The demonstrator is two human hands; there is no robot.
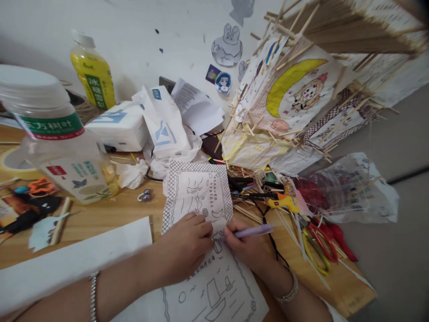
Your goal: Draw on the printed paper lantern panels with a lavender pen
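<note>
A long white sheet of paper (pixel 197 299) lies on the table, with black line drawings, handwriting and a cross-hatched border. Its far end bends up against the clutter behind. My left hand (pixel 182 243) rests on its middle, fingers bent loosely over the surface, holding nothing that I can see. Pinched in my right hand (pixel 250 248) is a light purple pen (pixel 256 230). The pen lies nearly level, its writing end pointing left at a small drawing beside my left fingertips. Whether the tip touches the paper is too blurred to tell.
A clear bottle (pixel 70 165) and a yellow drink bottle (pixel 94 74) stand left. Tissue packs (pixel 117 125) sit behind the sheet. Right are a paper-and-stick lantern (pixel 291 89), a yellow glue gun (pixel 284 202), scissors (pixel 320 250) and loose sticks. Blank paper (pixel 100 250) lies under my left arm.
</note>
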